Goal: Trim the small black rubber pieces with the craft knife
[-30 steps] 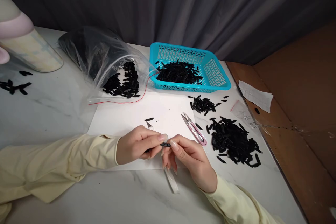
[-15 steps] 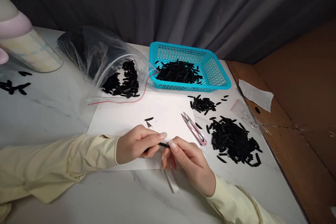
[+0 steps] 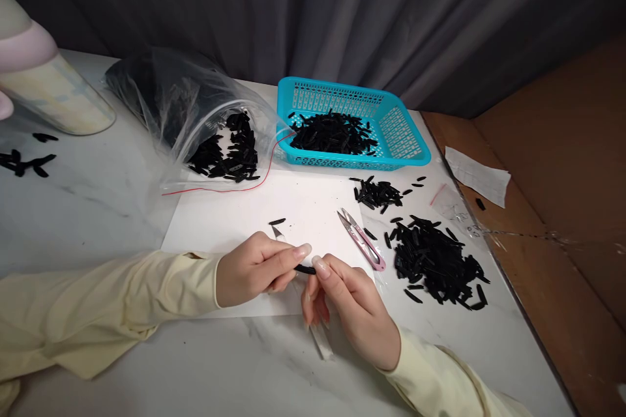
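One blue basket (image 3: 405, 137), one clear plastic bag (image 3: 190, 111), one pair of pink thread snips (image 3: 362, 241), one white sheet (image 3: 235, 221) on the marble table (image 3: 98, 195) — that was the count, and the black pieces were far too many to number. They lay in a big heap (image 3: 435, 264) right of the snips, a smaller cluster (image 3: 377, 194) above it, a mound inside the basket, a spill at the bag's mouth, and a few strays (image 3: 27, 161) at far left beside one pale tumbler (image 3: 53, 94). One single loose piece (image 3: 277, 221) sat alone on the sheet.

And the hands, both in pale yellow sleeves, met at the sheet's near edge. The left hand (image 3: 254, 270) was curled nearly closed, thumb and fingers pinching one end of a small black piece (image 3: 306, 269). The right hand (image 3: 349, 303) pinched the other end, thumb tip against it, remaining fingers loosely bent (a white strip (image 3: 320, 339) poked out beneath that hand). The piece sat between the two hands, just above the paper.
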### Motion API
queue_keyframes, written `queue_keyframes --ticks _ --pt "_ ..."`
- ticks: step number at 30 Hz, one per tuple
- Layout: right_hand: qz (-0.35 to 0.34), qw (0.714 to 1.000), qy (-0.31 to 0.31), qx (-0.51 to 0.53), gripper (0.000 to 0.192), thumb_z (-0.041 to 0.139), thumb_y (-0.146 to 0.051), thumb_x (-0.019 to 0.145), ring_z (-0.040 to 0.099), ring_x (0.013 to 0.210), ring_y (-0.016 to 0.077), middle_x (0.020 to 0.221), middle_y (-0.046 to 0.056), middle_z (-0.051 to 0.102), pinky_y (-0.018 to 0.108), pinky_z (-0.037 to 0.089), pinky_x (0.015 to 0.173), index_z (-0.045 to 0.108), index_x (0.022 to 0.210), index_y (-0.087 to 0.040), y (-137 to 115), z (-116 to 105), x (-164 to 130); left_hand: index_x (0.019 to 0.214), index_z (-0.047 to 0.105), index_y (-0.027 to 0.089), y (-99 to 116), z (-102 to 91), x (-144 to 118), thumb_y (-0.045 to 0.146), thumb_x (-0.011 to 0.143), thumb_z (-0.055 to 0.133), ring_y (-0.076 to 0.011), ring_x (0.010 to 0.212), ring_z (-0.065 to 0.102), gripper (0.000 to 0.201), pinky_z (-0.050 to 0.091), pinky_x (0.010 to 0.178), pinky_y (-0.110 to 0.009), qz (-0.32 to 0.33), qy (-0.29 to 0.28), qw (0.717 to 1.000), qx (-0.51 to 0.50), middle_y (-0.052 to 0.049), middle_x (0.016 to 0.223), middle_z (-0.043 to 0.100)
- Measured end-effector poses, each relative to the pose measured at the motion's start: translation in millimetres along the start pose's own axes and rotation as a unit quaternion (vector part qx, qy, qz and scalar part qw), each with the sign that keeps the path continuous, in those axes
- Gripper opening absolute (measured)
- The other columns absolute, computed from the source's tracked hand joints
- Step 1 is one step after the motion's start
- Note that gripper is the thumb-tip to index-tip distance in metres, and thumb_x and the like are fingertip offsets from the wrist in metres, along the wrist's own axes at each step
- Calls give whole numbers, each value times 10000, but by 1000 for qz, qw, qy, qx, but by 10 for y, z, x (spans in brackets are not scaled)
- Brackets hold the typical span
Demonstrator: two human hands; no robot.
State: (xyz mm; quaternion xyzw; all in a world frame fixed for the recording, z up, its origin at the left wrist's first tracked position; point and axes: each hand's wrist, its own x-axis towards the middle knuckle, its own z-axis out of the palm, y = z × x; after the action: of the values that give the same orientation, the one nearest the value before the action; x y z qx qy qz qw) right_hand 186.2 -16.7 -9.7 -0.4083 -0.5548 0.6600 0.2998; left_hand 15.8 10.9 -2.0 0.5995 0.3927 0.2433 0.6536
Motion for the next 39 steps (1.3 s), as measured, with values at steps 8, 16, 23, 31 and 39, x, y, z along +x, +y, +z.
queue_keyframes --ticks 8,16,23,31,39 --pt "33 997 12 68 362 360 -424 928 438 423 83 500 -21 535 214 386 452 457 682 -176 0 29 24 465 405 159 -27 10 -2 359 895 344 -51 388 238 478 220 417 -232 14 -14 1000 4 69 403 258" --pt "-57 995 -7 -86 209 357 -336 947 506 578 95 748 12 593 216 416 542 497 976 -183 15 -34 13 420 396 161 -27 -19 43 368 888 342 -50 360 272 515 222 406 -234 -24 -20 997 -65 54 366 309" --pt "-206 938 48 -274 131 399 -162 927 508 505 81 702 -14 607 191 391 478 493 1011 -197 73 -57 8 404 392 160 71 -38 18 332 899 317 -56 370 269 529 231 432 -248 -58 -35 996 -52 44 375 308" --pt "-287 880 94 -367 149 398 -129 920 525 504 98 655 -8 590 216 387 464 523 983 -182 117 -63 5 396 378 169 87 -37 10 361 904 295 -62 368 261 550 228 439 -262 -70 -35 996 -48 42 365 284" --pt "-294 876 95 -369 145 403 -136 919 534 504 98 645 -11 592 213 394 471 533 960 -184 116 -72 5 401 388 167 71 -44 9 377 899 293 -61 366 263 548 226 434 -264 -64 -35 996 -42 42 364 284"
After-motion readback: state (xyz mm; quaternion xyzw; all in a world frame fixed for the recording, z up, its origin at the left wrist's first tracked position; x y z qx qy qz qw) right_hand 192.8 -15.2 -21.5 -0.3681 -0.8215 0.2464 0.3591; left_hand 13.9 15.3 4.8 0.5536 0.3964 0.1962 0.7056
